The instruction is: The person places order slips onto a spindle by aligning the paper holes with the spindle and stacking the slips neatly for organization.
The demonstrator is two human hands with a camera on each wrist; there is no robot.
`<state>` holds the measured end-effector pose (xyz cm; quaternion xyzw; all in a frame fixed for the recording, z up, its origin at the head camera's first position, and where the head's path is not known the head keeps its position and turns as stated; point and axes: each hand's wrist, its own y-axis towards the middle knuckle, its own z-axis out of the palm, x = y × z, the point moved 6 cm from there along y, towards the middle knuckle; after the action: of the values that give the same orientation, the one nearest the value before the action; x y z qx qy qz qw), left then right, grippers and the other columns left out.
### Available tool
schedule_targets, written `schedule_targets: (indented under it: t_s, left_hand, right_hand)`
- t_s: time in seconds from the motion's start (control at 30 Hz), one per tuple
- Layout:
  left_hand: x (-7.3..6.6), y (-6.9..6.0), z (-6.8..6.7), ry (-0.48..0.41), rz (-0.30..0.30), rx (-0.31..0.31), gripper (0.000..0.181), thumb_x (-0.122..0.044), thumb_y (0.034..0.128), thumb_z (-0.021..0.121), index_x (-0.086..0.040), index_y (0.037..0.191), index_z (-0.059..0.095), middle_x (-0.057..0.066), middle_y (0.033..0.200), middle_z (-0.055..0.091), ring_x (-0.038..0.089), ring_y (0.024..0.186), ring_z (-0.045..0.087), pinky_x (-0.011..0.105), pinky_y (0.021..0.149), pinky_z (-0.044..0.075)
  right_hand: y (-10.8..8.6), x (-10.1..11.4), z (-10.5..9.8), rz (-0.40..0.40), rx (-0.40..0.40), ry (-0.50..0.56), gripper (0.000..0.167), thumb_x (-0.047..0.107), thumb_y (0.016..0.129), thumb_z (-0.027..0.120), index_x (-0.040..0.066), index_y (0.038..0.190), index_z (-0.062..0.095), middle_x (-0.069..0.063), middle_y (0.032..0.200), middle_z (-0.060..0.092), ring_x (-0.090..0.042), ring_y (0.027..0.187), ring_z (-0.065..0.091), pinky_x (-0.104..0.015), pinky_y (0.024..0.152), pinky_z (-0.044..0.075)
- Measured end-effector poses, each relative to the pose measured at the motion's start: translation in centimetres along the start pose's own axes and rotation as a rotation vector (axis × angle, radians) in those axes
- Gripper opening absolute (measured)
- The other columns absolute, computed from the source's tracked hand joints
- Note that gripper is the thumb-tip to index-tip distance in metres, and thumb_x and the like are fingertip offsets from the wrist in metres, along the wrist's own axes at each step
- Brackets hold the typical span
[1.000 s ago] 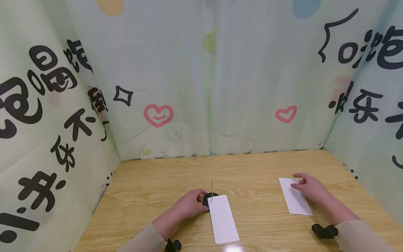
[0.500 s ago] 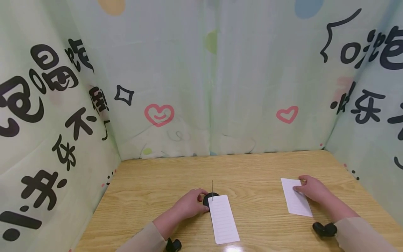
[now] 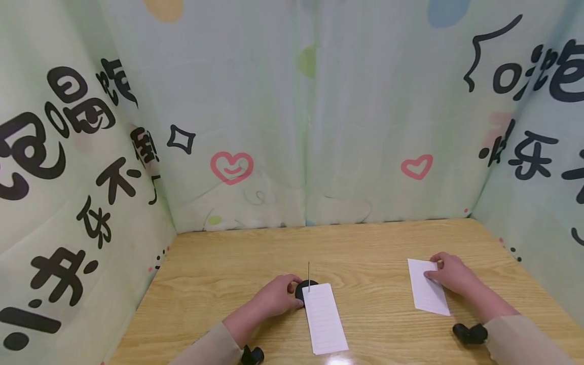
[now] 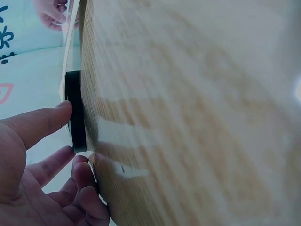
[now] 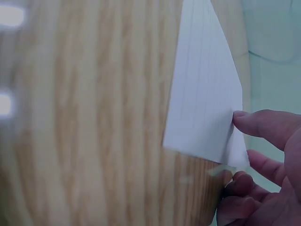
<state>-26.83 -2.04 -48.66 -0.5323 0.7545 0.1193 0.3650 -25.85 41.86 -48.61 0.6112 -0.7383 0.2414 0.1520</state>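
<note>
A bill spike with a round black base [image 3: 299,291] stands near the middle of the table, its thin metal pin [image 3: 308,271] pointing up. Lined paper slips [image 3: 325,319] hang on the pin and cover much of the base. My left hand [image 3: 277,295] holds the base by its left edge, thumb on the near side; the left wrist view shows the thumb against the black rim [image 4: 75,113]. Over on the right, my right hand [image 3: 451,274] pinches the right edge of a single lined paper slip [image 3: 426,289]. In the right wrist view the slip's corner bends up at the thumb [image 5: 249,122].
The wooden table [image 3: 228,258] runs back to a printed curtain [image 3: 274,101], which also encloses both sides. Black devices [image 3: 470,334] are strapped at both wrists.
My right thumb and fingers have closed on the slip's right edge, and the slip has shifted and turned slightly. The left hand stays on the spike's base.
</note>
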Motion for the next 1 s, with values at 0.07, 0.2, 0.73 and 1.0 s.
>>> schedule_targets:
  t_s: [0.07, 0.2, 0.73, 1.0]
  left_hand:
    - [0.0, -0.1, 0.0, -0.007, -0.007, 0.003, 0.046, -0.020, 0.0830, 0.081, -0.015, 0.125, 0.062, 0.004, 0.098, 0.054, 0.023, 0.087, 0.051, 0.044, 0.080, 0.045]
    - [-0.1, -0.2, 0.0, -0.010, 0.006, 0.000, 0.046, -0.018, 0.0834, 0.081, -0.014, 0.125, 0.062, 0.005, 0.097, 0.054, 0.024, 0.087, 0.051, 0.044, 0.080, 0.045]
    - [0.0, -0.2, 0.0, -0.003, 0.030, -0.001, 0.044, -0.019, 0.0840, 0.080, -0.014, 0.124, 0.062, 0.005, 0.096, 0.054, 0.023, 0.085, 0.051, 0.044, 0.078, 0.044]
    - [0.0, -0.3, 0.0, -0.004, 0.022, -0.003, 0.045, -0.019, 0.0845, 0.080, -0.014, 0.125, 0.061, 0.005, 0.098, 0.055, 0.023, 0.086, 0.051, 0.045, 0.080, 0.046]
  right_hand:
    - [-0.2, 0.2, 0.0, -0.017, -0.009, 0.004, 0.058, 0.024, 0.089, 0.072, -0.015, 0.122, 0.044, -0.028, 0.103, 0.048, -0.037, 0.090, 0.047, -0.047, 0.077, 0.043]
    - [-0.5, 0.5, -0.1, -0.021, -0.008, 0.003, 0.058, 0.024, 0.089, 0.073, -0.014, 0.120, 0.043, -0.027, 0.100, 0.050, -0.037, 0.088, 0.049, -0.047, 0.077, 0.043]
    - [-1.0, 0.9, -0.2, -0.033, -0.004, 0.030, 0.061, 0.019, 0.097, 0.062, -0.012, 0.139, 0.031, -0.043, 0.119, 0.048, -0.047, 0.102, 0.053, -0.058, 0.085, 0.046]
    - [-1.8, 2.4, -0.8, -0.109, -0.068, 0.022, 0.047, 0.015, 0.097, 0.059, -0.009, 0.135, 0.043, -0.034, 0.113, 0.054, -0.037, 0.092, 0.054, -0.047, 0.076, 0.047]
